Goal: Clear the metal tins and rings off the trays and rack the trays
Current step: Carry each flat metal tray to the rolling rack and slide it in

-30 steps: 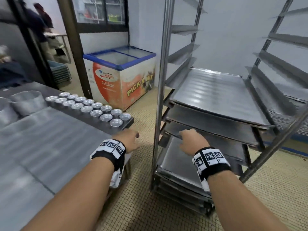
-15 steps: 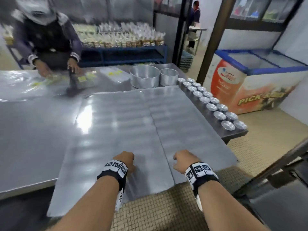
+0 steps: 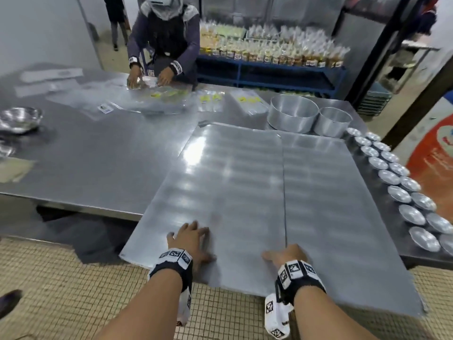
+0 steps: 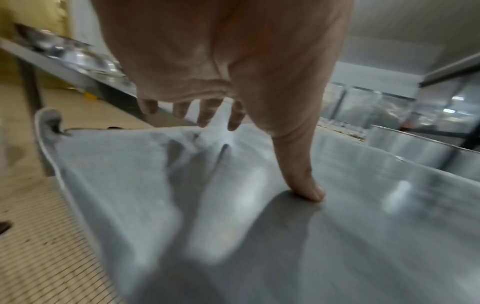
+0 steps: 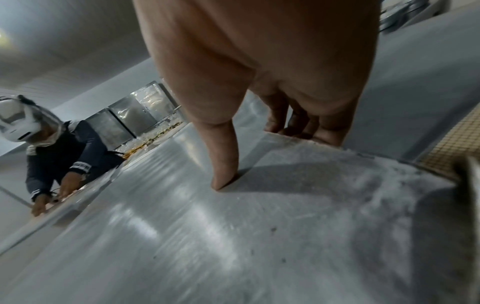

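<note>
Tray under both hands, blurred

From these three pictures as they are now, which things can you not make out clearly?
- Right hand: in the right wrist view its fingers curl over the left tray edge; the tips are hidden.
- Right tray: near corner blurred in the head view.
- Small tins: the row is cut off by the right frame edge.
- Left hand: the wrist view is motion-blurred.

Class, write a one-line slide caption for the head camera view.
Both hands, left hand and right hand, on the left tray overhanging the table, small tins lined alongside.
</note>
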Demonstrator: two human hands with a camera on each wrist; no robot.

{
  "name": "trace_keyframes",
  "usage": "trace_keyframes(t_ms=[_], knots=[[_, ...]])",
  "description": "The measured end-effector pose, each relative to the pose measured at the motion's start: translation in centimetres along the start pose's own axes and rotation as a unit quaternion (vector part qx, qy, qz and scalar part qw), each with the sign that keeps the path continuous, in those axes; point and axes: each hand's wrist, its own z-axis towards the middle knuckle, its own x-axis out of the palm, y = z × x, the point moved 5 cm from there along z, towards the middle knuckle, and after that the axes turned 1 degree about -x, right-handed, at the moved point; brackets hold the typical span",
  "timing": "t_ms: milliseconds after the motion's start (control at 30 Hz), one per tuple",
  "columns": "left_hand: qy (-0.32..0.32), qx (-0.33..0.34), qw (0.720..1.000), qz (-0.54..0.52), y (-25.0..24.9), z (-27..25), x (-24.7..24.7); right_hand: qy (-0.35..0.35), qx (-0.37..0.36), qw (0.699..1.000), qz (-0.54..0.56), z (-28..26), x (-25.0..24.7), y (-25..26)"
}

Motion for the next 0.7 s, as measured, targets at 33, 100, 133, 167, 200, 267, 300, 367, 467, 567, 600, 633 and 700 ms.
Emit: trace_keyframes(t_ms=[33, 100, 133, 167, 200, 267, 300, 367, 467, 567, 600, 633, 700], knots=[[-0.015, -0.038, 0.999, -0.007, 0.7, -0.2, -0.2, 0.006, 0.000, 1.000, 0.005, -0.1, -0.6, -0.3], [-0.036, -0.129, 0.990, -0.031, 2.6, -0.6, -0.4, 0.014, -0.002, 1.000, 0.009, -0.1, -2.2, -0.9], [-0.040, -0.178, 0.982, -0.046, 3.6, -0.8, -0.3, 0.017, -0.002, 1.000, 0.009, 0.0, -3.0, -1.2], [-0.041, -0.222, 0.972, -0.061, 4.5, -1.0, -0.2, 0.019, 0.003, 1.000, 0.010, 0.0, -3.8, -1.6], [-0.034, -0.263, 0.961, -0.078, 5.1, -1.1, -0.1, 0.021, 0.008, 1.000, 0.008, 0.2, -4.6, -2.2], [-0.011, -0.327, 0.936, -0.129, 5.6, -1.3, 0.4, 0.023, 0.017, 1.000, 0.004, 0.5, -6.1, -3.4], [-0.007, -0.346, 0.924, -0.165, 5.5, -1.2, 0.7, 0.027, 0.022, 0.999, 0.003, 0.4, -6.8, -4.0], [-0.005, -0.374, 0.901, -0.220, 4.8, -1.3, 1.1, 0.027, 0.025, 0.999, 0.000, 0.5, -8.1, -5.1], [0.003, -0.387, 0.892, -0.233, 3.2, -1.5, 1.5, 0.014, 0.036, 0.999, 0.017, 1.0, -10.0, -6.5], [0.018, -0.364, 0.904, -0.223, 1.5, -1.2, 1.7, -0.001, 0.050, 0.998, 0.035, 1.5, -11.8, -7.7], [0.022, -0.355, 0.909, -0.217, 0.9, -1.1, 1.7, -0.007, 0.056, 0.998, 0.042, 1.7, -12.3, -8.0], [0.025, -0.344, 0.915, -0.208, 0.3, -0.8, 1.7, -0.012, 0.062, 0.997, 0.048, 1.8, -12.9, -8.4], [0.033, -0.312, 0.933, -0.176, -1.2, -0.1, 1.5, -0.022, 0.072, 0.996, 0.055, 2.2, -14.0, -9.0]])
